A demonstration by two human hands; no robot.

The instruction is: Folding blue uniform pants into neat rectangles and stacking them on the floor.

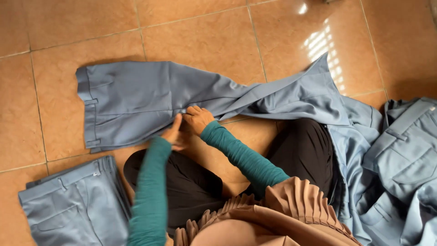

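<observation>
A pair of grey-blue trousers (136,98) lies spread on the tiled floor in front of me, waistband to the left, legs trailing right over my knee. My left hand (174,133) and my right hand (196,118), both in teal sleeves, meet at the crotch edge of the trousers. The right hand's fingers press down on the fabric there. The left hand pinches the cloth edge beside it. I sit cross-legged in black trousers (186,182).
A folded pair of grey-blue trousers (75,205) lies at the lower left. A heap of the same trousers (400,168) sits at the right. The orange tiled floor (205,36) stretches ahead, with a glare patch at the upper right.
</observation>
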